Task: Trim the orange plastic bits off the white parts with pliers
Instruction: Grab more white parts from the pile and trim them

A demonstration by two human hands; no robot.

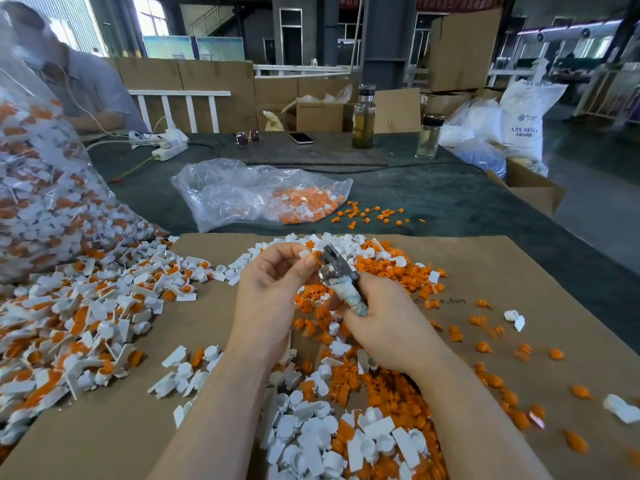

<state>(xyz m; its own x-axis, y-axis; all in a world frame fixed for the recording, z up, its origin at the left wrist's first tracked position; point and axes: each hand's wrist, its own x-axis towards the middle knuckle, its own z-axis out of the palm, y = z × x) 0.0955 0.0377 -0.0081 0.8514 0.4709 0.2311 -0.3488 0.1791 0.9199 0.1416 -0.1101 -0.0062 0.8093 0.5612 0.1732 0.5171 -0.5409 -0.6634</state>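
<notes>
— Bags first, going from the left: what is sitting there?

— Big clear bag (38,188) bulging at the left edge, packed with white parts still carrying orange; its contents are spilling into an untrimmed pile (79,317) on the cardboard sheet (519,271) covering the table (433,202).

— And the left hand?

— Left hand (266,299) is hovering over the middle of the sheet, its grip pinched closed, thumb and fingertips (310,261) holding a small white part (306,253) with an orange bit (317,256) on it.

— Where are the pliers?

— Pliers (334,266) are meeting that part just to its right, the metal nose lying against the orange bit. I cannot tell how far the jaws are closed.

— The right hand?

— Right hand (384,327) is wrapping its grip tight round the taped handle, fingers curled fully about it.

— What is lying beneath and beyond?

— Trimmed white pieces (311,434) are heaping between the forearms, an orange scrap pile (391,268) is spreading under and right of the hands, and loose orange bits are scattering toward the right edge. Further back a smaller bag (256,192) is lying on the green table, with two bottles (363,116) standing behind it. Another person (79,81) is sitting at the far left
</notes>
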